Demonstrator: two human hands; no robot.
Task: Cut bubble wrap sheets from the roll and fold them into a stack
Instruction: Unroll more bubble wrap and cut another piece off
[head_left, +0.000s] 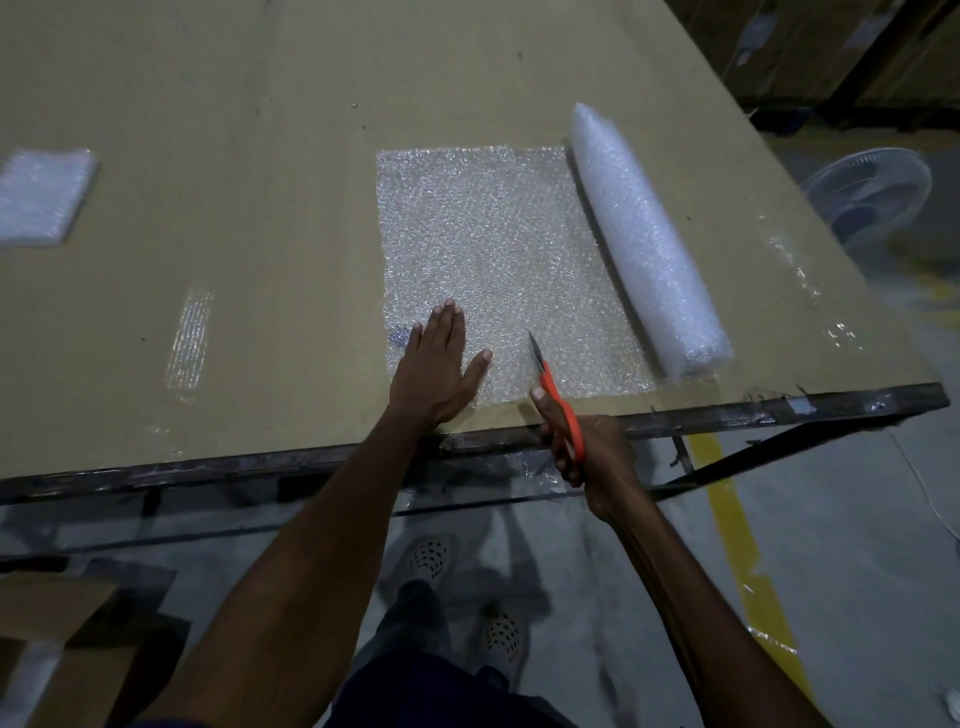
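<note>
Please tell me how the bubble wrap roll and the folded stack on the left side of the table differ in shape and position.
The bubble wrap roll is a long cylinder; the folded stack is a flat, roughly square pad. The roll lies on the right, joined to the unrolled sheet under the left hand; the stack sits alone at the far left, cut off by the picture's edge. Both are whitish bubble wrap resting on the table.

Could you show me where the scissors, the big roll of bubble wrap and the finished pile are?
scissors (563, 415): head view, on the orange handle below the blades.
roll of bubble wrap (641, 234): head view, mid-length of the roll.
folded stack (39, 195): head view, top sheet, far left on the table.
</note>
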